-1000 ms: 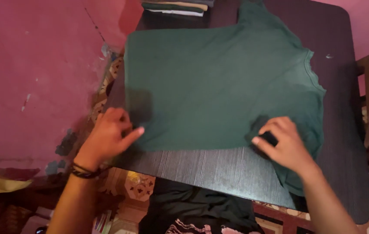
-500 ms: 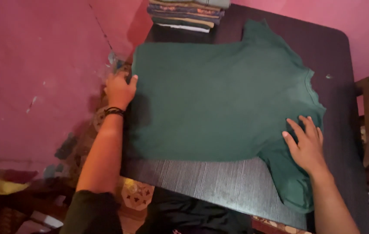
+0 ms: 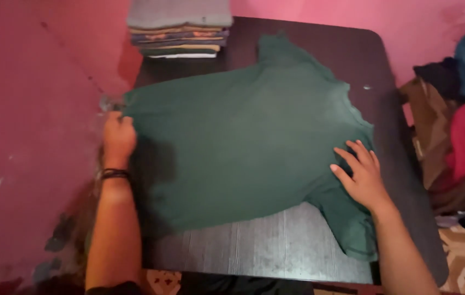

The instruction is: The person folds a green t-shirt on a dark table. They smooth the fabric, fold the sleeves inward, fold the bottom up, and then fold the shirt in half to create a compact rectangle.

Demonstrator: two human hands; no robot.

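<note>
Between my two hands a dark green T-shirt (image 3: 243,142) lies spread flat on a dark wooden table (image 3: 265,251), collar toward my right. Beyond my left hand sits a stack of folded clothes (image 3: 180,30) against the pink wall (image 3: 30,109); a heap of clothes (image 3: 461,125) lies past my right. My left hand (image 3: 117,136) grips the hem, fingers closed. My right hand (image 3: 360,175) rests open, fingers spread, near the shoulder.

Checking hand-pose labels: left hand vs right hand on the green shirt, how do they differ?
The left hand is curled, gripping the green shirt at its hem edge; the right hand lies flat, fingers spread, near the shoulder. The left wrist wears a dark band; the right is bare. Both touch the shirt.
</note>
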